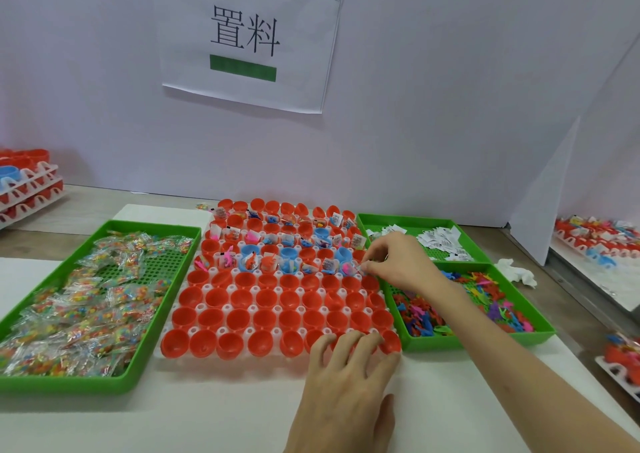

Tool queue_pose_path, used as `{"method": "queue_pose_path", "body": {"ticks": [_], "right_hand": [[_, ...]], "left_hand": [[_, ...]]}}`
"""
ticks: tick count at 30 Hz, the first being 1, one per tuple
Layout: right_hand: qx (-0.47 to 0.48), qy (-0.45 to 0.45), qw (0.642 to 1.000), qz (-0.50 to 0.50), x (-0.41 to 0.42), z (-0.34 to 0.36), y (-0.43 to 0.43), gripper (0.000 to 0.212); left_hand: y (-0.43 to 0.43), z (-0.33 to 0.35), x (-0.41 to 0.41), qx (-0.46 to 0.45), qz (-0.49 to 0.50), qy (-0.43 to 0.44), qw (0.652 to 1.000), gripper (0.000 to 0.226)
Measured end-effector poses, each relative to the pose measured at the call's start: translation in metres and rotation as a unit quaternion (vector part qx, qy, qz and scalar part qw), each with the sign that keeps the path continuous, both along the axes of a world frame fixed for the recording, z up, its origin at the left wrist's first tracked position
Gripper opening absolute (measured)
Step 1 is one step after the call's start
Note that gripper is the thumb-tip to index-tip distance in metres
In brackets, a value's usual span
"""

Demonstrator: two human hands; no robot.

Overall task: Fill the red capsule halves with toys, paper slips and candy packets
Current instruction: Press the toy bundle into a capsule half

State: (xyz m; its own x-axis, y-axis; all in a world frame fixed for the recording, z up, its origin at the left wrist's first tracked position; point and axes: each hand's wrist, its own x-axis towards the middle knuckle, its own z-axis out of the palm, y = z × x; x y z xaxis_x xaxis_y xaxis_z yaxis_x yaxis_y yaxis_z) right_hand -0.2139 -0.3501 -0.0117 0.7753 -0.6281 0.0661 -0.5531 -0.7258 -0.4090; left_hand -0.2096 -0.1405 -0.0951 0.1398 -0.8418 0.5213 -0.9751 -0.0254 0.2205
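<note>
A white rack (273,310) in the middle holds rows of red capsule halves (242,317). The far rows carry toys, paper slips and a few blue halves; the near rows look empty. My right hand (398,262) reaches over the rack's right edge and pinches a small item, too small to name, at a capsule in the middle row. My left hand (349,376) rests with spread fingers on the rack's near right corner, holding nothing. Candy packets (86,300) fill the green tray on the left. Paper slips (440,241) and small plastic toys (485,300) lie in green trays on the right.
Stacked racks of capsule halves (27,182) stand at the far left. More filled racks (599,241) sit at the right, beyond a white partition (540,210). A crumpled tissue (516,270) lies by the slip tray. A paper sign (249,40) hangs on the wall behind.
</note>
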Motion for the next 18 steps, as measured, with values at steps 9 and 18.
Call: {"method": "queue_pose_path", "body": {"ticks": [9,18], "right_hand": [[0.038,0.002,0.998,-0.054,0.008,0.000,-0.002,0.024],[0.037,0.049,0.993,-0.097,0.024,0.003,0.001,0.026]], "left_hand": [[0.000,0.003,-0.001,0.016,0.005,0.018,1.000,0.052],[0.002,0.006,0.000,0.037,0.009,0.017,0.999,0.055]]}}
